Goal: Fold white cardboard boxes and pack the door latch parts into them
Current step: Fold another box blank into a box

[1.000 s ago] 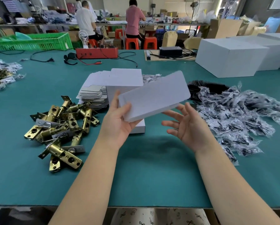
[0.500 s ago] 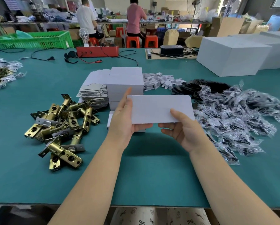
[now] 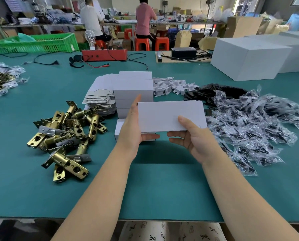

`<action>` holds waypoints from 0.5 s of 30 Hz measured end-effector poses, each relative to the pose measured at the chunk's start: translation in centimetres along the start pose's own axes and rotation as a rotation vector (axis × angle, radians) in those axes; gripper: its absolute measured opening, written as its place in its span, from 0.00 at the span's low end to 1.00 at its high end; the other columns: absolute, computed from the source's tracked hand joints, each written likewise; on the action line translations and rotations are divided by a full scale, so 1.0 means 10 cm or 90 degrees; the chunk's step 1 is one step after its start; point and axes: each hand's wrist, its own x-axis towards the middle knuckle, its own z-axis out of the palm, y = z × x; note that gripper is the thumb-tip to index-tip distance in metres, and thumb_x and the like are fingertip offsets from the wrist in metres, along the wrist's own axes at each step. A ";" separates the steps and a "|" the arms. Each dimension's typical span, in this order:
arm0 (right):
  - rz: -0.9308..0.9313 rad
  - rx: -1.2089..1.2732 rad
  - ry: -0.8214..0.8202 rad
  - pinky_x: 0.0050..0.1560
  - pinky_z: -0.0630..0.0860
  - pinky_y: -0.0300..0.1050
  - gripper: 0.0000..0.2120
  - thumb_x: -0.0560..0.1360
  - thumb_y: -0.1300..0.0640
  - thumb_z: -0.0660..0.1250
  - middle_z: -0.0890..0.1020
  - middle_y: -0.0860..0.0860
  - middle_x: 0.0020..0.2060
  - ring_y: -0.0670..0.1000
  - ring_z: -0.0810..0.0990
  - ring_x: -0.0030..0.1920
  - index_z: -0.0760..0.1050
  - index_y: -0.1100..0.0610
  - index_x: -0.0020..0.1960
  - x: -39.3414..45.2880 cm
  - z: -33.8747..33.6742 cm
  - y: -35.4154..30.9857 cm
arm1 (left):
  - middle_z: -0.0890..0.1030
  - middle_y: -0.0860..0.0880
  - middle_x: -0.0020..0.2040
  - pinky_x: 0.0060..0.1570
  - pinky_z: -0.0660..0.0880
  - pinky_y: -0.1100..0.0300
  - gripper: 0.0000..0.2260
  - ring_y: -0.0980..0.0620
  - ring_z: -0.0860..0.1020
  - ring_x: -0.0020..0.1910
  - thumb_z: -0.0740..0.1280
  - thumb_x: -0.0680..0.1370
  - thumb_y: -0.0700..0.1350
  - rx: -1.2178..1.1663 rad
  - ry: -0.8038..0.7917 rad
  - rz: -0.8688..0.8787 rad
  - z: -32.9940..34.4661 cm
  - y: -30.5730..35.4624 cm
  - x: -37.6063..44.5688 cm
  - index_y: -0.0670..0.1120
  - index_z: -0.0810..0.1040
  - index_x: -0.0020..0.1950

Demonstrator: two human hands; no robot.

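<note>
Now that the flat white box blank (image 3: 171, 117) has swung level, left hand (image 3: 131, 129) and right hand (image 3: 193, 138) both pinch its near edge, ready for folding.

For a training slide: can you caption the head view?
Both hands, left hand and right hand, hold a flat white box above the table, latches beside.

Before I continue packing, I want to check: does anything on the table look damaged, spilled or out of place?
Nothing stands out. Both hands, left and right, hold the flat white cardboard blank level. The brass latches and bagged parts lie in loose heaps, apparently as working stock.
</note>
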 end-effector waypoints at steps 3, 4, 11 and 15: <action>-0.005 -0.014 0.007 0.34 0.80 0.44 0.12 0.70 0.54 0.68 0.84 0.51 0.38 0.51 0.83 0.34 0.76 0.56 0.53 -0.01 -0.01 -0.02 | 0.77 0.52 0.64 0.37 0.79 0.55 0.13 0.49 0.81 0.54 0.52 0.80 0.64 0.027 -0.031 0.000 0.01 -0.05 -0.02 0.73 0.64 0.64; -0.003 -0.020 0.010 0.34 0.80 0.44 0.14 0.69 0.53 0.69 0.84 0.51 0.38 0.51 0.83 0.34 0.76 0.56 0.53 -0.01 0.00 -0.03 | 0.77 0.52 0.64 0.37 0.79 0.55 0.16 0.50 0.81 0.53 0.52 0.79 0.65 0.020 -0.036 -0.002 0.01 -0.07 -0.02 0.72 0.62 0.67; -0.015 -0.187 0.056 0.33 0.79 0.42 0.12 0.80 0.47 0.59 0.84 0.51 0.35 0.52 0.83 0.33 0.76 0.53 0.51 0.00 0.02 -0.05 | 0.77 0.51 0.56 0.28 0.78 0.57 0.14 0.50 0.79 0.44 0.59 0.83 0.46 0.009 0.057 -0.041 0.03 -0.05 0.05 0.60 0.67 0.67; -0.105 -0.087 0.087 0.35 0.76 0.40 0.30 0.81 0.39 0.45 0.81 0.53 0.35 0.49 0.80 0.33 0.79 0.56 0.47 0.00 -0.04 -0.16 | 0.81 0.50 0.40 0.22 0.70 0.62 0.11 0.53 0.77 0.30 0.59 0.78 0.42 -0.103 0.107 -0.093 -0.08 0.05 0.07 0.51 0.79 0.53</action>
